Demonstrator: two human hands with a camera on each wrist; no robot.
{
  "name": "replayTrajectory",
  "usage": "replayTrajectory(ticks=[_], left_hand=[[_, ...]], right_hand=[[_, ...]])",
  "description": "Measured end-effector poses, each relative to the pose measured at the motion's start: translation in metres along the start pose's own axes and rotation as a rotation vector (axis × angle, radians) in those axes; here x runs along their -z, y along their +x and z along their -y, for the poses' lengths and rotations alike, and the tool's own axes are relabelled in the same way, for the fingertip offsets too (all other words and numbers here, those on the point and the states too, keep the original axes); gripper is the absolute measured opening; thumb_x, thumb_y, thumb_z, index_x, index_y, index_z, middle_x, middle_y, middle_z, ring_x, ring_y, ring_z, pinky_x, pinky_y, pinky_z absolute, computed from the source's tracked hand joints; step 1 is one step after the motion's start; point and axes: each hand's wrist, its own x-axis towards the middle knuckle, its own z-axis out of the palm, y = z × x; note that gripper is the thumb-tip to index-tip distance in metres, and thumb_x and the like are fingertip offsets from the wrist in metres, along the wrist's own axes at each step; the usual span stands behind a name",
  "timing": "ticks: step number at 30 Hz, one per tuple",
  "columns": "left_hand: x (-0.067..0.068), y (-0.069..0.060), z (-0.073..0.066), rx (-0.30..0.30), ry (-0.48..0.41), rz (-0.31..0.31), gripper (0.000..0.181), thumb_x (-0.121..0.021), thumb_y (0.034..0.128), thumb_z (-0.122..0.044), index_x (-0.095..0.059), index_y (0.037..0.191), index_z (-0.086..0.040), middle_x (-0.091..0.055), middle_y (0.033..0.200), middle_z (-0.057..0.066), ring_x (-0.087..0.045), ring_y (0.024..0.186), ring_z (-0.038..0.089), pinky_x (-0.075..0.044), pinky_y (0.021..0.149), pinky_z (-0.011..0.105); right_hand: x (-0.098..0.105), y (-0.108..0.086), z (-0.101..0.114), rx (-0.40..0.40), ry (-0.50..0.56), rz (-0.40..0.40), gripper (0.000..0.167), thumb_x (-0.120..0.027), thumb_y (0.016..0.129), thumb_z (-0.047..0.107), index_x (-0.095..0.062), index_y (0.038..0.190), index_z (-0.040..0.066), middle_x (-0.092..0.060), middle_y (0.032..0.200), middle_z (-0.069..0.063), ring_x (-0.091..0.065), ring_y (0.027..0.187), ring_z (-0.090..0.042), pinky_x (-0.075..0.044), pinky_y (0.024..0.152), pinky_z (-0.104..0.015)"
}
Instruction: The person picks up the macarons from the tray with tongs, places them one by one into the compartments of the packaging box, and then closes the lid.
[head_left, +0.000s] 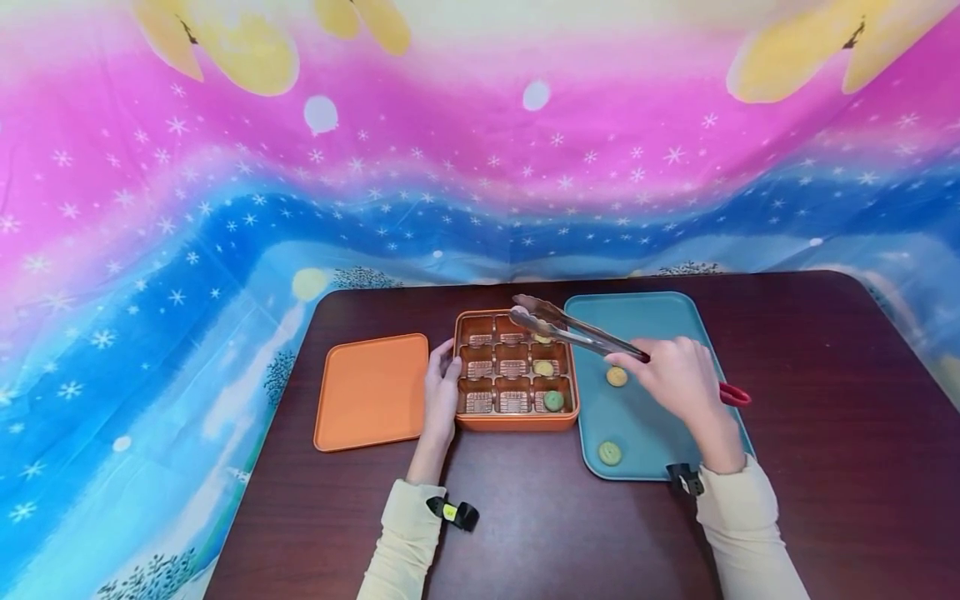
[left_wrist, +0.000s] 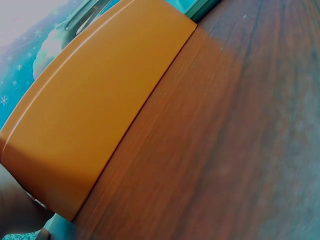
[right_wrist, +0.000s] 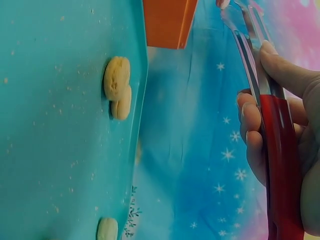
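My left hand [head_left: 441, 390] holds the left side of an orange box [head_left: 517, 423], thumb by its rim. In the left wrist view only part of that hand shows, at the box's corner. A divided insert [head_left: 513, 367] fills the box, with macarons in its right column: a green macaron [head_left: 553, 401] in front, a yellow macaron [head_left: 543, 367] behind it, and another partly covered by the tongs. My right hand [head_left: 678, 379] grips metal tongs [head_left: 577, 333] with red handles. Their tips are apart above the box's back; whether they hold anything I cannot tell.
A teal tray [head_left: 660, 321] stands against the box's right side. On it lie a yellow macaron [head_left: 617, 377], a green macaron [head_left: 610, 452] and crumbs; the right wrist view shows a second yellowish macaron [right_wrist: 121, 103]. The orange lid [head_left: 372, 392] lies left. A printed cloth hangs behind.
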Motion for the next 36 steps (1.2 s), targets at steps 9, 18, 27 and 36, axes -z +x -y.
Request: replayTrajectory(ticks=[9,18,27,36], left_hand=[[-0.001,0.001,0.002,-0.036,-0.019,0.003,0.038,-0.046,0.1075,-0.003,-0.051,0.145,0.001,-0.058,0.140,0.024,-0.051,0.132,0.035,-0.040,0.107,0.045],[0.000,0.000,0.000,-0.028,0.007,0.010,0.038,-0.046,0.1086,-0.006,-0.051,0.146,-0.001,-0.058,0.141,0.022,-0.052,0.132,0.033,-0.040,0.108,0.048],[0.002,0.000,0.002,-0.014,-0.009,0.020,0.041,-0.044,0.1087,-0.004,-0.047,0.149,0.003,-0.054,0.144,0.027,-0.048,0.135,0.039,-0.036,0.110,0.054],[-0.001,-0.018,-0.037,-0.019,-0.003,0.036,0.039,-0.045,0.1069,0.001,-0.047,0.145,0.009,-0.054,0.140,0.031,-0.049,0.133,0.043,-0.039,0.108,0.052]], right_hand=[[-0.005,0.002,0.005,-0.009,-0.021,0.038,0.071,-0.029,0.090,0.079,-0.049,0.061,0.018,-0.023,0.053,0.010,-0.024,0.044,-0.011,-0.019,0.044,-0.030],[-0.010,0.003,0.008,-0.026,-0.019,0.103,0.050,-0.077,0.089,0.046,-0.048,0.061,0.017,-0.026,0.052,0.007,-0.026,0.042,-0.012,-0.021,0.043,-0.030],[-0.014,0.002,0.010,-0.051,-0.017,0.158,0.042,-0.085,0.086,0.032,-0.053,0.063,0.015,-0.030,0.051,0.004,-0.029,0.042,-0.014,-0.025,0.042,-0.030],[-0.019,0.001,0.013,-0.073,-0.023,0.177,0.044,-0.084,0.087,0.034,-0.052,0.063,0.014,-0.031,0.050,0.003,-0.029,0.041,-0.015,-0.024,0.041,-0.030]])
